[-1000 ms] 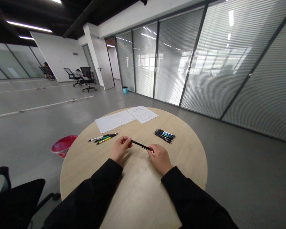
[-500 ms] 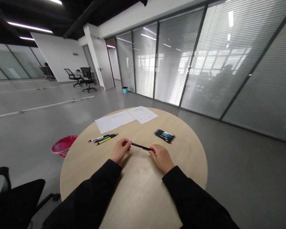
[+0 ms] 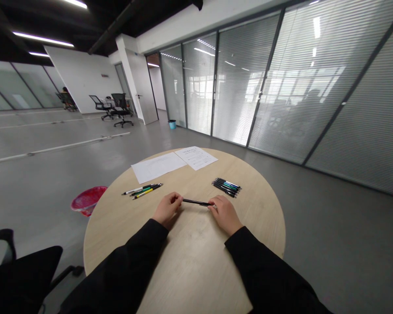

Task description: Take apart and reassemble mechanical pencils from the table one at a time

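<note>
Between my two hands a black pen (image 3: 195,202) is held nearly level above the round wooden table (image 3: 190,261). The fingers of my left hand (image 3: 168,208) pinch its left end, while my right hand (image 3: 225,212) grips the right end, by the clip. Both ends are partly hidden by fingertips. Left of my left hand lies a loose group of pens (image 3: 144,190) with white, green and yellow barrels. Beyond my right hand, several dark pens (image 3: 227,186), some with green or pale parts, rest side by side in a row.
Two sheets of paper, one mostly blank sheet (image 3: 159,167) and one printed sheet (image 3: 196,158), lie at the table's far side. A red basket (image 3: 88,199) stands on the floor at left. A black chair (image 3: 26,279) is close by at lower left.
The pen has turned a little closer to level and shifted slightly right. My right hand has moved slightly right and up, and my left hand has dropped a touch. The other pens have not moved.
</note>
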A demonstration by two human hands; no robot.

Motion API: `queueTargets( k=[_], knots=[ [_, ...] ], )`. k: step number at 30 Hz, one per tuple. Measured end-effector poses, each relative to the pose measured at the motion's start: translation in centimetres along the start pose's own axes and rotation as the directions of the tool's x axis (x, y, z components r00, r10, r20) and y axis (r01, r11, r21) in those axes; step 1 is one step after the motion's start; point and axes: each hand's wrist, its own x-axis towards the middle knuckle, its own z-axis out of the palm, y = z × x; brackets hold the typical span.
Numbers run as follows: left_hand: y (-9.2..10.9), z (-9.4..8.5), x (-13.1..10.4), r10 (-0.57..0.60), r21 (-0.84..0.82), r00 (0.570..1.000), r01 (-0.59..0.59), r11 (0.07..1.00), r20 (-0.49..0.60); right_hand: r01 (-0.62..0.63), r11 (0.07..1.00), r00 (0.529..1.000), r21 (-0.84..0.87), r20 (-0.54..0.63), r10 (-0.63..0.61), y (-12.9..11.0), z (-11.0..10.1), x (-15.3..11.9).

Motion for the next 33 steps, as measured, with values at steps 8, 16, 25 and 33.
queueTargets(
  k=[8,16,25,33],
  knots=[
    [0.3,-0.2,-0.1,0.037,0.055,0.997,-0.04,0.998,0.069,-0.01,1.0,1.0,0.017,-0.005,0.01,0.4,-0.3,0.1],
    [1.6,-0.5,-0.8,0.079,0.266,0.992,-0.104,0.958,0.101,0.01,1.0,1.0,0.028,-0.011,-0.009,1.0,-0.1,0.0],
    [2.0,-0.6,-1.2,0.155,0.48,0.974,-0.216,0.85,0.163,0.008,1.0,1.0,0.027,0.003,-0.008,1.5,-0.2,-0.1],
    [2.1,-0.5,-1.3,0.153,0.467,0.973,-0.216,0.857,0.17,0.0,1.0,1.0,0.027,0.016,-0.001,1.6,-0.2,0.0]
  ],
)
